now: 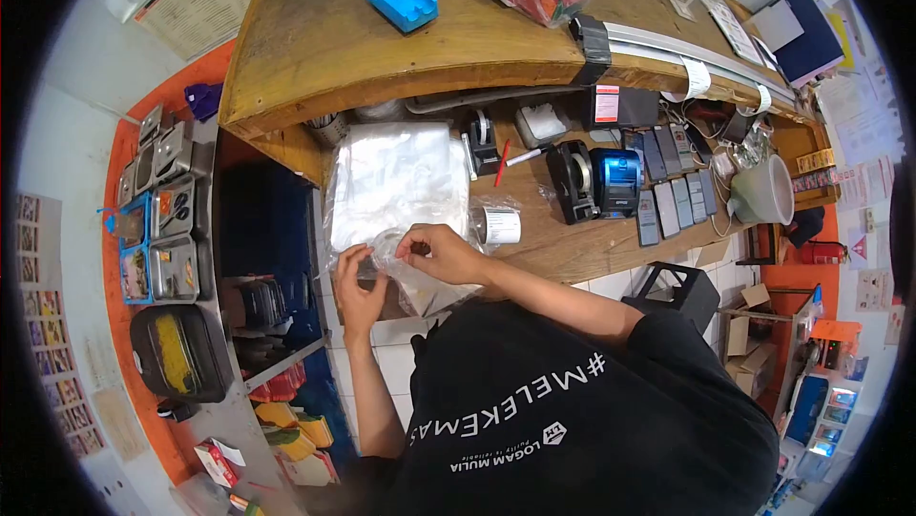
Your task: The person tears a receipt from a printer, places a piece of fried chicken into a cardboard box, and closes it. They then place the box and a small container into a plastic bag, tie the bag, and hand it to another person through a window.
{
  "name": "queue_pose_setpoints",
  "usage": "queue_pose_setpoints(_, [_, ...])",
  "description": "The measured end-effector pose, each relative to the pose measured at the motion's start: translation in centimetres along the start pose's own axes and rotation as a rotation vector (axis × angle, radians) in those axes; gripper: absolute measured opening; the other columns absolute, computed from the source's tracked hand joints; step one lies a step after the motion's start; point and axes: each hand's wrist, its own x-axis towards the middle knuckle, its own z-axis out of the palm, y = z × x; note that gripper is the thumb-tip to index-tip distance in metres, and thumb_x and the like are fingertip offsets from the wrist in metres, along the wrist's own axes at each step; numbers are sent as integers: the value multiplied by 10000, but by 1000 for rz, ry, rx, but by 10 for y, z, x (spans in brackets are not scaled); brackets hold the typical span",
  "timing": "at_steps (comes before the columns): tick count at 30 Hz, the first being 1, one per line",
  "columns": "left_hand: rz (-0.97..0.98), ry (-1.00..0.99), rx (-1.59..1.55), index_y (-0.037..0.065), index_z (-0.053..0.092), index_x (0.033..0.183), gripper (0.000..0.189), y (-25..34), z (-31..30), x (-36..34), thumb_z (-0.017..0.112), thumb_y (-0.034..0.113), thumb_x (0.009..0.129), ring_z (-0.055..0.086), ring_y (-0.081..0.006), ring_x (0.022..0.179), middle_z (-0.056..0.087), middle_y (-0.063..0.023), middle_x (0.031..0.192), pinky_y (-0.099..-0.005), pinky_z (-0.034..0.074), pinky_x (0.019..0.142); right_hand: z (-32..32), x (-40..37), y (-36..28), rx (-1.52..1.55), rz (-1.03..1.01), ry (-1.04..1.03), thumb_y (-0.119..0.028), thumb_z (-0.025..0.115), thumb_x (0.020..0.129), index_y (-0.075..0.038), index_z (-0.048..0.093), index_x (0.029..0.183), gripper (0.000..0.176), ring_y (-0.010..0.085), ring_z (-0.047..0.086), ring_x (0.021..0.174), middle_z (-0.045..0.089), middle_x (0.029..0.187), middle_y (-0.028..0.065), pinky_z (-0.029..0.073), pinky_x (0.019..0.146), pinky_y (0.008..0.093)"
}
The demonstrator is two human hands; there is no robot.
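A thin clear plastic bag [413, 293] is between my hands at the table's front edge; its crumpled top is gathered near my fingers. My right hand [447, 257] has its fingers curled and pinched on the plastic. From the left, my left hand [359, 299] curves its thumb and fingers against the bag's edge. Just beyond both hands lies a stack of clear plastic bags [396, 182]. Beside my right hand sits a white label roll [500, 225] on a plastic wrapping. What is inside the bag, if anything, I cannot make out.
Two black tape dispensers [572, 182] [484, 139], a blue label printer [616, 182], a red pen [502, 162] and several phones [666, 208] share the table. A wooden shelf [315, 49] overhangs its back. Metal trays [176, 268] stand on the left.
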Motion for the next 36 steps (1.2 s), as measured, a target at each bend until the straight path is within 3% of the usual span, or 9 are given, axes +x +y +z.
queue_pose_setpoints(7, [-220,3,-15,7,473,1367,535,-38,41,-42,641,72,863,439,-369,1320,468,-206,1374,-418,329,1132,-62,-25,-22,8,88,83,-69,692,876,5,689,1024,165,184,681,868,705,944,110,556,780,303])
queue_pose_setpoints(10, [-282,50,-54,2,464,1379,524,-40,45,-49,628,76,886,446,-345,1320,478,-193,1387,-411,323,1135,-159,-54,-52,-199,179,360,-62,666,901,-13,675,1093,199,139,679,870,716,950,84,543,761,277])
queue_pose_setpoints(13, [-316,197,-93,2,472,1380,505,-36,48,-56,603,34,894,472,-312,1301,506,-176,1377,-406,343,1120,-278,-93,-29,10,43,984,-116,687,926,19,669,1088,212,122,658,851,697,921,39,523,766,264])
queue_pose_setpoints(17, [-295,497,-156,-5,480,1371,539,-9,53,-51,588,-55,845,539,-272,1212,543,-174,1332,-386,403,1058,-419,-141,-11,-91,-58,1497,-186,718,920,36,562,1262,436,198,600,1093,618,1225,148,480,939,304])
queue_pose_setpoints(21, [-174,506,-98,0,490,1357,543,68,64,-27,593,-62,827,553,-252,1157,567,-153,1268,-370,422,1003,-470,-136,-2,51,-61,1378,-182,766,883,47,438,1358,621,223,600,1107,618,1221,165,456,983,325])
queue_pose_setpoints(26, [-82,288,-220,16,515,1337,498,170,133,17,627,-35,854,568,-236,1125,601,-124,1197,-373,423,978,-474,-161,-9,308,-19,979,-131,734,902,40,557,1235,414,139,640,919,693,1014,79,494,867,290])
queue_pose_setpoints(30, [-15,-232,-399,5,515,1338,497,237,213,42,684,226,926,545,-297,1248,590,-154,1323,-394,401,1072,-403,-193,5,288,152,700,-121,694,925,8,665,1050,182,107,645,835,708,933,37,517,780,264])
queue_pose_setpoints(33, [-50,-534,-388,-5,608,1208,402,246,284,46,714,227,898,659,-302,1076,694,-183,1117,-395,502,919,-321,-228,60,95,346,335,-128,698,924,1,667,1034,173,101,650,878,712,970,37,524,775,255])
queue_pose_setpoints(36, [-88,-632,-416,-15,634,1146,359,236,321,34,739,184,867,678,-266,979,709,-169,1057,-372,513,869,-290,-247,70,421,383,319,-106,739,891,7,659,1020,189,95,630,854,699,977,43,507,748,243])
